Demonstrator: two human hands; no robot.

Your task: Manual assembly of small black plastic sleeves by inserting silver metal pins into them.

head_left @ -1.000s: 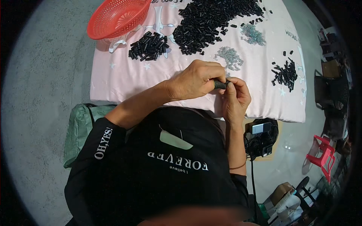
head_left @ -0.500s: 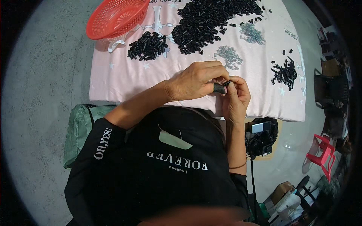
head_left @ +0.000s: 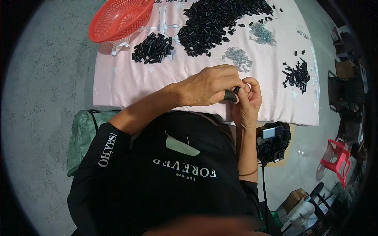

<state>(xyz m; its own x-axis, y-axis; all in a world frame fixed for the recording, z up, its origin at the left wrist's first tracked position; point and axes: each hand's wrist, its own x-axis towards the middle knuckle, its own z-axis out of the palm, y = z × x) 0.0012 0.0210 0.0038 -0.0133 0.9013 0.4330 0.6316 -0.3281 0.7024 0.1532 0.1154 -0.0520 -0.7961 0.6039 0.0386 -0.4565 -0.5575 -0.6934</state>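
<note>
Near the front edge of the pink cloth, my left hand (head_left: 208, 85) and my right hand (head_left: 249, 101) meet with fingertips pinched together. Between them is a small black part (head_left: 236, 90), mostly covered by the fingers, and both hands grip it. A black finger cover (head_left: 230, 95) sits on my left thumb. Just beyond the hands lies a pile of tiny silvery pieces (head_left: 237, 59), and a second, bluish-grey pile (head_left: 262, 34) lies farther back. To the right is a loose heap of thin black pieces (head_left: 297, 76).
A large pile of short black cylinders (head_left: 208, 29) spreads across the back of the pink-covered table (head_left: 130, 84). Left of it lies a smaller heap of black tubes (head_left: 152, 48) beside a red plastic basket (head_left: 120, 21). A pink stool (head_left: 336, 161) stands on the floor at right.
The fingers have shifted slightly around the small black part, and my right fingertips are a little farther from the left ones. The piles stay as they were.
</note>
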